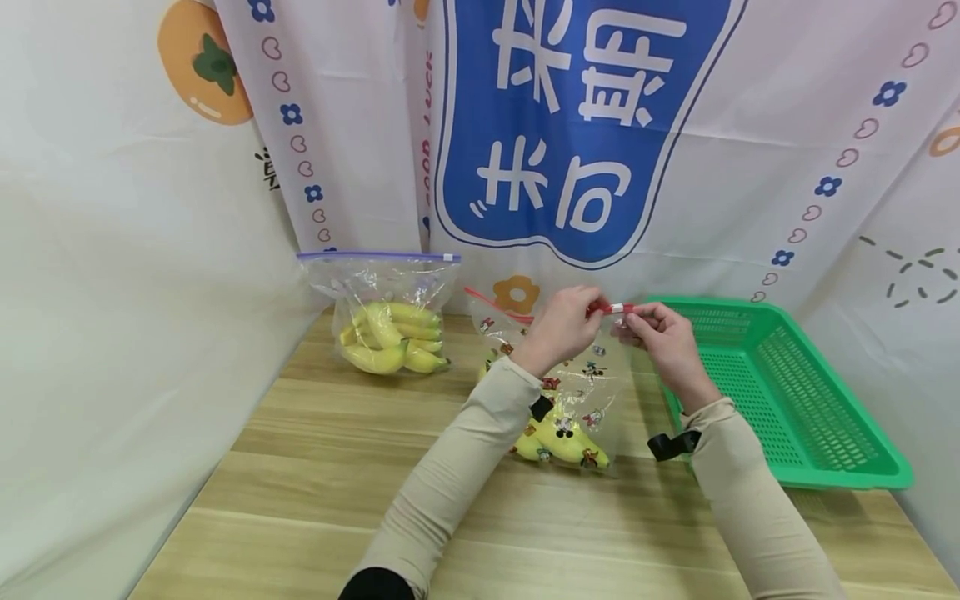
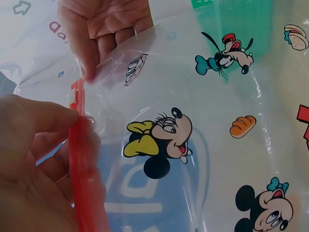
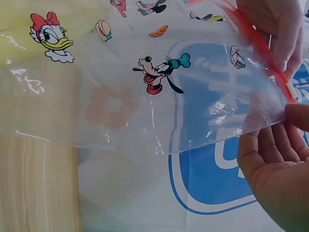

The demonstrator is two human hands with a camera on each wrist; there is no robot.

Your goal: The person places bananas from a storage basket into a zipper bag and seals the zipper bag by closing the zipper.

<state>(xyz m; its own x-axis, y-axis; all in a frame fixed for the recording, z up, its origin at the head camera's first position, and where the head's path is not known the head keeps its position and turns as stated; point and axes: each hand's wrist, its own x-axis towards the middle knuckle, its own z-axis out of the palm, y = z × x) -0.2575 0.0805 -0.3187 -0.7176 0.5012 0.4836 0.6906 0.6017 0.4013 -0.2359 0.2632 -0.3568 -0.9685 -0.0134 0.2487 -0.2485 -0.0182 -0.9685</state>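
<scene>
A clear zip bag (image 1: 622,375) printed with cartoon figures stands upright, yellow bananas (image 1: 566,446) inside at its bottom. Along its top edge runs a red zip strip (image 2: 79,159) with a small white slider (image 1: 617,308). My left hand (image 1: 566,329) pinches the red strip just left of the slider, thumb in front and fingers behind. At the bag's top right corner, my right hand (image 1: 667,346) pinches the strip's end between thumb and fingers. Both hands also show close together in the right wrist view, the right hand (image 3: 275,164) lower.
Another clear zip bag (image 1: 360,292) with a purple strip stands at the back left, holding bananas (image 1: 390,333). On the right sits a green plastic basket (image 1: 832,375). A printed white cloth (image 1: 360,125) hangs behind the wooden table (image 1: 337,475).
</scene>
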